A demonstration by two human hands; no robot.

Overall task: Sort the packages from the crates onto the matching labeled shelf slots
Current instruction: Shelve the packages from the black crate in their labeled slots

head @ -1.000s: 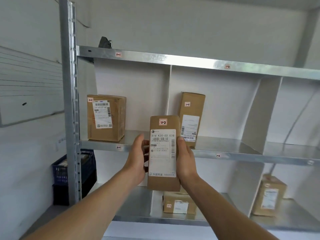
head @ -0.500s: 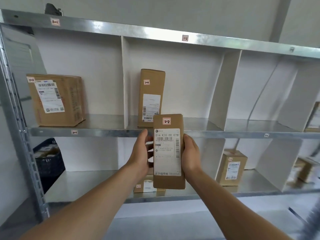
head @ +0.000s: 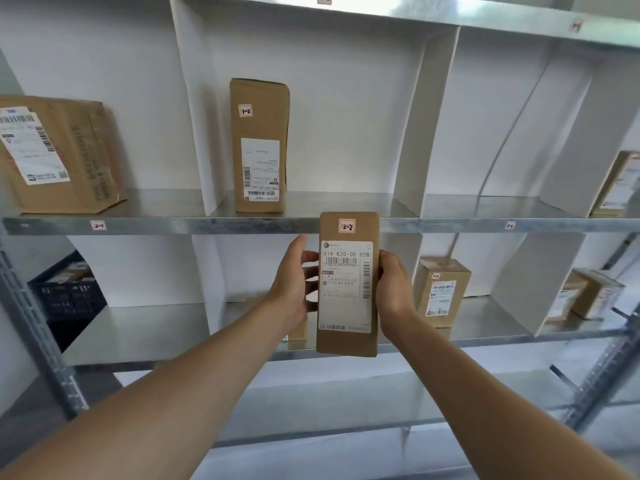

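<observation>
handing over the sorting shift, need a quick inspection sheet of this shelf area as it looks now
surface: metal shelf with white dividers; one edge tag reads 2-1.
job's things: held package marked 2-2, upright in front of the shelf edge, not yet in a slot; package marked 1-2 stands in the slot above; other boxes in other slots; dark crate at far left.
clutter: nothing seen.
grips: left grip and right grip hold the held package by its long sides.
cables: thin dark line on the back panel, cannot tell if a cable.
surroundings: white wall behind.
</observation>
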